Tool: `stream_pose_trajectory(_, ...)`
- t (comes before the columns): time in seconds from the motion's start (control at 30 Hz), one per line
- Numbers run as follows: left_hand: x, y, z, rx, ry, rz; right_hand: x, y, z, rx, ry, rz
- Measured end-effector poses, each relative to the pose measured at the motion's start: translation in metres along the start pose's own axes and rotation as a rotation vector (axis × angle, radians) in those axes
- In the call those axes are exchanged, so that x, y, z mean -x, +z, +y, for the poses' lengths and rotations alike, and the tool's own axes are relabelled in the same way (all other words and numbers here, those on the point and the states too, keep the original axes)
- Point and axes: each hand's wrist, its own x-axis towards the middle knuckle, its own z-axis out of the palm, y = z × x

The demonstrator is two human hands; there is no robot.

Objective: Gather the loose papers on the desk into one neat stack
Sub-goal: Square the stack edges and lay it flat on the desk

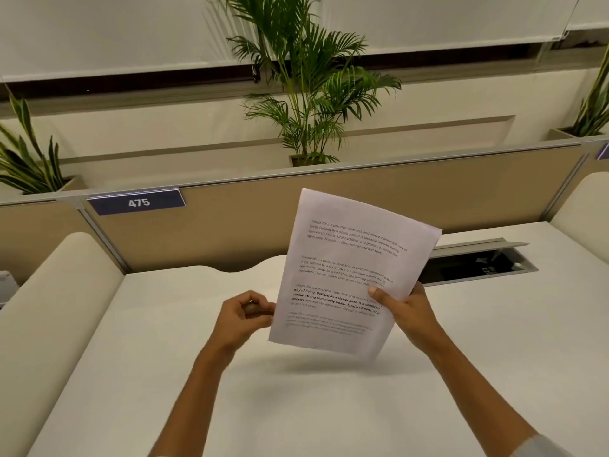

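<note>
White desk [329, 407], right hand [407, 308] gripping upright papers [349, 275], left hand [244, 316] curled at their edge

White bench [296, 407], plain top, wavy notch in the far edge at the tan partition [362, 199]. Open cable hatch [478, 263] was set into the far right of the top, lid tipped up. Papers' shadow fell on the middle of the top.

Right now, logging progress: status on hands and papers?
Right hand gripping papers above desk. Left hand curled at their left edge. Nothing in the way.
</note>
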Motion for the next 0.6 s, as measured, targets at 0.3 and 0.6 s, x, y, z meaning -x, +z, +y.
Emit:
stream_pose_trajectory(0.3, -0.012, 0.034, -0.011, 0.026, 0.112, -0.022, 0.004, 0.030, 0.024, 0.130, -0.047, -0.085)
stream_pose_trajectory(0.6, -0.003, 0.039, -0.049, 0.162, 0.043, 0.080, 0.003, 0.029, 0.061, 0.190, 0.080, -0.127)
